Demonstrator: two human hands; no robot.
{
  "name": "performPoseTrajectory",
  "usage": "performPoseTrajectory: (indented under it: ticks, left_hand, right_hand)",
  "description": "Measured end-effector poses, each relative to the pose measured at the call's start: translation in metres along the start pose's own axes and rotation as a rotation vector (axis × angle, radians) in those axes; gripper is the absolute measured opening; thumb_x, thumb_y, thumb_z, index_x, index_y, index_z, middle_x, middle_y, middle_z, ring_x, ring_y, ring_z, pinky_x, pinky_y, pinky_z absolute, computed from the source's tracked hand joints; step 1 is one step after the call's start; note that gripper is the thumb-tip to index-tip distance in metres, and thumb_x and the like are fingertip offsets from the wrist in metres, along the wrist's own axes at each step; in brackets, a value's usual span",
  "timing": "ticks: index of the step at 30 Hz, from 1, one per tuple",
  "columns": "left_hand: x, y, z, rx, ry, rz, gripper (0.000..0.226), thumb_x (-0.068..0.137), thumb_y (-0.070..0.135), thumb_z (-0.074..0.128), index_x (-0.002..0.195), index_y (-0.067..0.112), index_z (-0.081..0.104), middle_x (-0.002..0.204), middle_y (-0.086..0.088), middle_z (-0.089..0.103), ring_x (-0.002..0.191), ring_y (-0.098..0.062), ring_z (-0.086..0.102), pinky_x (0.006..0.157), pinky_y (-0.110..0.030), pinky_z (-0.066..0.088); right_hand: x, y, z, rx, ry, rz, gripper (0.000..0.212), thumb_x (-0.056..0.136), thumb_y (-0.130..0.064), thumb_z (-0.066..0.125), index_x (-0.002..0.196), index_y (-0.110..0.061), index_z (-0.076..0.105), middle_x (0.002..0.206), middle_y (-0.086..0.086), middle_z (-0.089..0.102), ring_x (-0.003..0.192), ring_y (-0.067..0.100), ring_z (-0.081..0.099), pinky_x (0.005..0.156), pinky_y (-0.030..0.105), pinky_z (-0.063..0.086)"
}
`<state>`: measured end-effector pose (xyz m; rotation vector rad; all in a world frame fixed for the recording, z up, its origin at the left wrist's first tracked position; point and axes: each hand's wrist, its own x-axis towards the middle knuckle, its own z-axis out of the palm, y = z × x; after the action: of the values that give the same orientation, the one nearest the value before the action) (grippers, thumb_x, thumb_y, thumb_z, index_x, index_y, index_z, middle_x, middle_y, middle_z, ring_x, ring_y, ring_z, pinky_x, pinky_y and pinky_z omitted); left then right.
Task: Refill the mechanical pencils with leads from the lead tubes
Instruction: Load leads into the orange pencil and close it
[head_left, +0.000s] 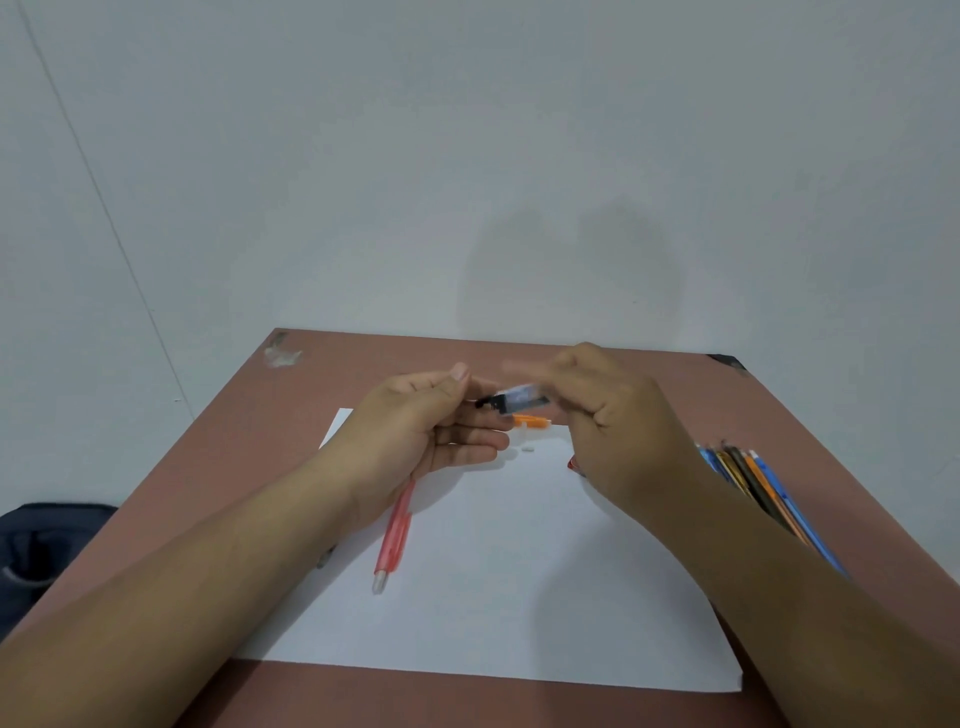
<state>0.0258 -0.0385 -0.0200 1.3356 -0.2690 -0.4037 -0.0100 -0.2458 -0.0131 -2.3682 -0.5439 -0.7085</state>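
Lead tube (519, 397) held up between the two hands, above the far part of the paper sheet (519, 571); right hand (618, 431) fingers around its right end, its left end just beside the left hand (421, 426) thumb tip. Second lead tube (530, 422) lies on the sheet's far edge, just under and behind the left fingertips. Small eraser bit (528, 447) on the sheet just right of the left fingers. Mechanical pencil (395, 535) lies on the sheet below the left palm, running toward the viewer. Bundle of pencils (763, 483) on the table (649, 379), right of the sheet, beyond the right wrist. Sheet lies on the table; bag (47, 551) left of the table.
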Motion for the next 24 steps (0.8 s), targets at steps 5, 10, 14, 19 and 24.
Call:
performPoseTrajectory:
  ticks: [5, 10, 14, 19, 24]
  left_hand:
    - [0.0003, -0.0009, 0.0011, -0.025, 0.010, 0.002, 0.043, 0.103, 0.033, 0.045, 0.116, -0.003, 0.064, 0.104, -0.028, 0.072, 0.093, -0.035, 0.070, 0.087, -0.040, 0.060]
    - [0.0009, -0.0007, -0.0002, -0.005, -0.004, 0.002, 0.044, 0.102, 0.034, 0.045, 0.118, -0.002, 0.066, 0.105, -0.028, 0.072, 0.097, -0.037, 0.070, 0.088, -0.040, 0.060]
    - [0.0008, -0.0013, -0.0001, -0.005, -0.005, 0.007, 0.044, 0.103, 0.034, 0.045, 0.118, -0.002, 0.066, 0.104, -0.027, 0.072, 0.095, -0.036, 0.070, 0.087, -0.040, 0.061]
    - [0.0006, -0.0011, -0.0005, -0.008, -0.008, 0.004, 0.044, 0.102, 0.034, 0.046, 0.118, -0.002, 0.066, 0.104, -0.028, 0.072, 0.094, -0.035, 0.070, 0.087, -0.040, 0.061]
    - [0.0010, -0.0011, -0.0004, -0.008, -0.006, 0.003, 0.045, 0.100, 0.036, 0.048, 0.118, -0.002, 0.066, 0.104, -0.027, 0.073, 0.093, -0.035, 0.070, 0.087, -0.040, 0.060]
  right_hand:
    - [0.0010, -0.0056, -0.0040, 0.105, 0.030, 0.118, 0.077, 0.104, -0.013, 0.049, 0.144, -0.070, 0.018, 0.098, -0.007, 0.054, 0.078, 0.013, 0.051, 0.070, 0.043, 0.059]
    - [-0.0012, -0.0001, -0.0006, -0.006, -0.033, 0.034, 0.063, 0.094, 0.001, 0.043, 0.135, -0.044, 0.060, 0.096, -0.020, 0.053, 0.085, 0.008, 0.055, 0.062, 0.030, 0.053]
    - [0.0015, -0.0022, -0.0028, 0.033, -0.017, 0.056, 0.067, 0.099, -0.004, 0.046, 0.141, -0.056, 0.047, 0.097, -0.016, 0.051, 0.085, 0.009, 0.054, 0.062, 0.024, 0.051]
    - [0.0019, -0.0002, -0.0037, 0.038, -0.020, 0.097, 0.063, 0.098, -0.004, 0.046, 0.127, -0.059, 0.055, 0.092, -0.017, 0.052, 0.078, 0.004, 0.054, 0.064, 0.033, 0.055]
    - [0.0009, -0.0037, -0.0047, 0.033, -0.017, 0.100, 0.060, 0.101, -0.007, 0.047, 0.141, -0.052, 0.050, 0.095, -0.014, 0.054, 0.084, 0.006, 0.055, 0.068, 0.033, 0.056]
